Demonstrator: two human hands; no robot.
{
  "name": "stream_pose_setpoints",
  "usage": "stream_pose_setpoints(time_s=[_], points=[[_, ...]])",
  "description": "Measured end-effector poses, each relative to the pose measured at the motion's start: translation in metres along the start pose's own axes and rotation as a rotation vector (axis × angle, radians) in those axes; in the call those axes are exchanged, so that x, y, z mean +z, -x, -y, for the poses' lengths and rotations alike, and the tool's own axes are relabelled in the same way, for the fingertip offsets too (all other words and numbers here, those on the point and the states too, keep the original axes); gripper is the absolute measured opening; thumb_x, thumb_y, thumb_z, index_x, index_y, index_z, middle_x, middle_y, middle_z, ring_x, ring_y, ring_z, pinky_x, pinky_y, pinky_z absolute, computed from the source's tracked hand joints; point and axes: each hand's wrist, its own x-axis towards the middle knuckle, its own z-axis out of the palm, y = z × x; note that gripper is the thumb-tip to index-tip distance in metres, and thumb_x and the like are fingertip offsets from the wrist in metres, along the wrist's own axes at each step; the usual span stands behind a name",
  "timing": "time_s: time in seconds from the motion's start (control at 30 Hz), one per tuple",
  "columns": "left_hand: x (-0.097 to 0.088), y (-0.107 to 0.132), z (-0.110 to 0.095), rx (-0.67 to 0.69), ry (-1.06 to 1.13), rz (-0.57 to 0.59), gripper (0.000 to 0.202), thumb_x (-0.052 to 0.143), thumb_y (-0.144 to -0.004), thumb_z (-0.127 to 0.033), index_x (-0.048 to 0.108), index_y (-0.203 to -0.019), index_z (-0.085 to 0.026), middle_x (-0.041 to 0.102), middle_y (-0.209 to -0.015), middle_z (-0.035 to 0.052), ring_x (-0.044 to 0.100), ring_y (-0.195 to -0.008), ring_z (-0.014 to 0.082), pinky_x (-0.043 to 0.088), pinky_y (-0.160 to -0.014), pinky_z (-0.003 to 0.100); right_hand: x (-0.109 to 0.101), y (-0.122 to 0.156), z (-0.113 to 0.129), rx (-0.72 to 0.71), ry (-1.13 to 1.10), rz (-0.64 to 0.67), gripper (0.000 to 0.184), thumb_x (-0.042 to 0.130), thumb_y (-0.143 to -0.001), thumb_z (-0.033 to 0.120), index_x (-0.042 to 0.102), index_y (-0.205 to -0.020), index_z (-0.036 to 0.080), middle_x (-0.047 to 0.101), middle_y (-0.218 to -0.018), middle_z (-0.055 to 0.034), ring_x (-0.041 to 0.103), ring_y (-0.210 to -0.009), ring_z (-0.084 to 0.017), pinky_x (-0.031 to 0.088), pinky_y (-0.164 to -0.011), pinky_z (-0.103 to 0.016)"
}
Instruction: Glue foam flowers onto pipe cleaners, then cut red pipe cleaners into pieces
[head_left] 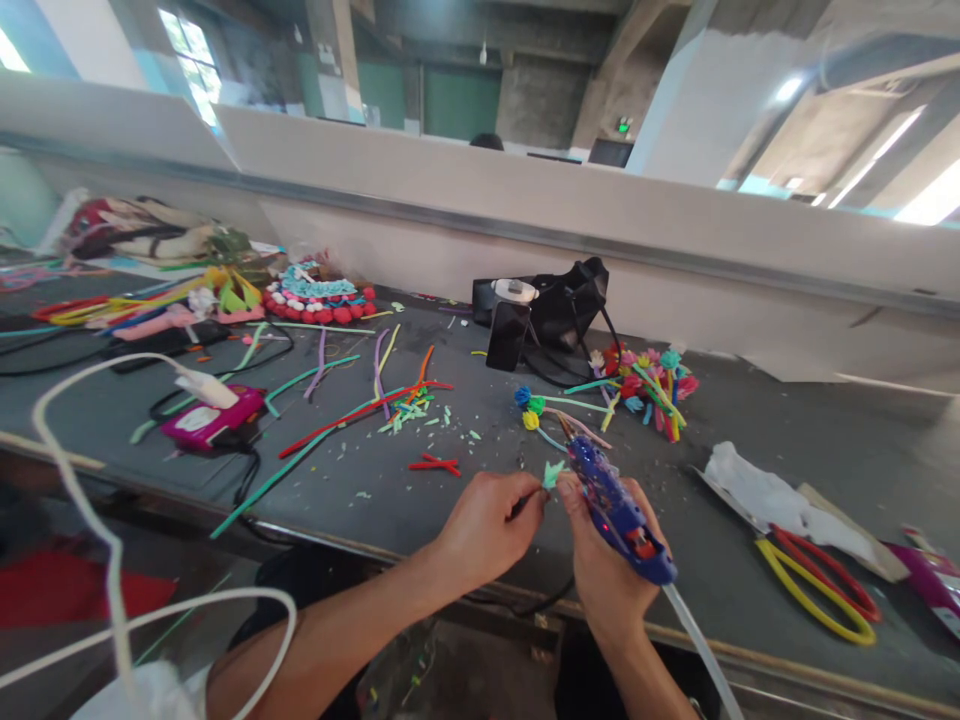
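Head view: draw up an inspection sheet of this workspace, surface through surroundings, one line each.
Surface: dark tabletop, strewn with fuzzy stems.
Job's things: blue glue gun, small light lit; pale green piece near its nozzle end.
Clutter: green scraps, a bundle of coloured flowers, scissors with red and yellow handles.
Hands: left hand pinches the pale green piece; right hand grips the glue gun.
Cables: white cable loops over the left side; a white plug sits at the purple box.
Surroundings: pale partition behind, concrete structure beyond.
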Motion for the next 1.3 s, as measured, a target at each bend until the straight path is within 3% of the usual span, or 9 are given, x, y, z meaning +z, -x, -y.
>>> stream_pose_setpoints(time_s=[0.43,0.63,0.8,0.97,1.1,1.3], points=[[0.0002,0.0008,0.0005,0.040,-0.046,-0.014,0.026,0.044,-0.088,-0.022,0.042,-0.062,-0.018,0.040,-0.056,-0.0037,0.037,-0.055,0.0094,0.020,-0.053,0.025,-0.0022,0.0020,-0.0024,-0.065,0.117,0.004,0.022,0.072,-0.081,0.037,0.061,-0.075,0.019,0.058,-0.069,0.0038,0.052,-0.060,-0.012,0.041,-0.062,-0.025],[0.0001,0.0009,0.0002,0.044,-0.056,-0.019,0.026,0.044,-0.088,-0.023,0.043,-0.062,-0.018,0.040,-0.056,-0.0038,0.036,-0.055,0.0093,0.020,-0.053,0.025,-0.0024,0.0025,-0.0004,-0.101,0.074,-0.002,0.016,0.072,-0.081,0.030,0.061,-0.076,0.019,0.058,-0.071,0.0037,0.051,-0.060,-0.011,0.042,-0.061,-0.024],[-0.0013,0.0001,0.0013,0.038,-0.039,-0.024,0.027,0.045,-0.089,-0.024,0.045,-0.063,-0.018,0.040,-0.056,-0.0043,0.036,-0.055,0.0091,0.021,-0.053,0.025,-0.0005,0.0017,0.0008,-0.086,0.016,-0.015,0.018,0.074,-0.079,0.033,0.065,-0.082,0.018,0.063,-0.078,0.0000,0.059,-0.068,-0.015,0.046,-0.067,-0.028],[-0.0028,-0.0008,0.0028,0.018,0.015,-0.073,0.032,0.045,-0.092,-0.030,0.049,-0.063,-0.017,0.040,-0.056,-0.0048,0.038,-0.056,0.0090,0.023,-0.054,0.025,-0.0028,-0.0004,0.0021,0.003,-0.097,-0.059,0.023,0.075,-0.078,0.035,0.069,-0.091,0.017,0.069,-0.088,-0.0043,0.064,-0.079,-0.018,0.048,-0.077,-0.031],[-0.0038,-0.0011,0.0019,-0.002,0.117,-0.103,0.033,0.044,-0.093,-0.034,0.060,-0.071,-0.015,0.046,-0.061,-0.0040,0.042,-0.061,0.0097,0.027,-0.057,0.024,-0.0018,-0.0001,0.0011,0.103,-0.181,-0.079,0.021,0.077,-0.076,0.033,0.069,-0.089,0.019,0.071,-0.086,-0.0024,0.066,-0.076,-0.017,0.049,-0.076,-0.030],[-0.0079,-0.0009,0.0009,-0.011,0.169,-0.107,0.032,0.042,-0.094,-0.034,0.059,-0.075,-0.016,0.044,-0.062,-0.0048,0.041,-0.062,0.0097,0.030,-0.058,0.023,-0.0016,0.0026,-0.0044,0.191,-0.146,-0.054,0.030,0.078,-0.073,0.040,0.070,-0.089,0.017,0.071,-0.084,-0.0022,0.063,-0.072,-0.017,0.048,-0.071,-0.030]])
